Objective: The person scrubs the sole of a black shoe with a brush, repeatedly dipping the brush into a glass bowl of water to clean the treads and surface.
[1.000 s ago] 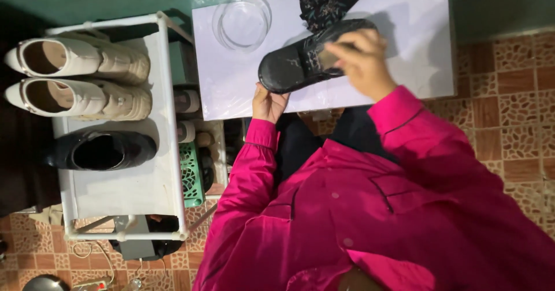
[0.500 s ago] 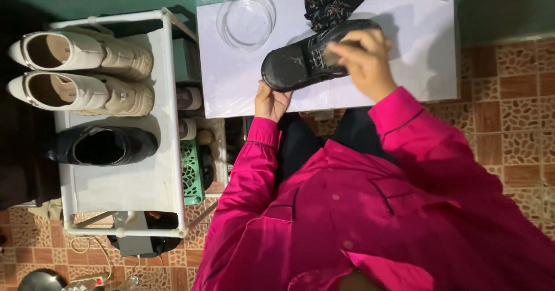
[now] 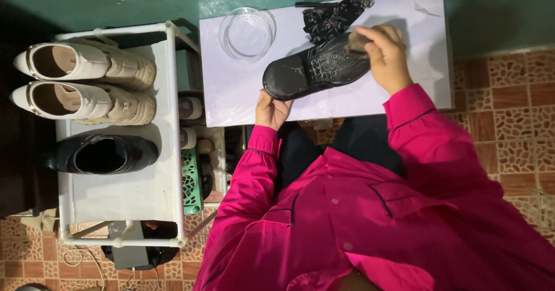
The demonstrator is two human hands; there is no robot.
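A black shoe lies sole-up on a white table. My left hand grips its heel end at the table's near edge. My right hand presses a small pale cloth or sponge against the toe end of the sole. A dark patterned cloth lies just beyond the shoe. A clear glass bowl stands to the left of the shoe on the table. Both arms wear bright pink sleeves.
A white shoe rack stands on the left, holding a pair of cream boots and one black shoe. A green crate and small containers sit between rack and table. The floor is patterned tile.
My right hand has slid from the middle of the sole toward its toe end. The left hand keeps its hold on the heel.
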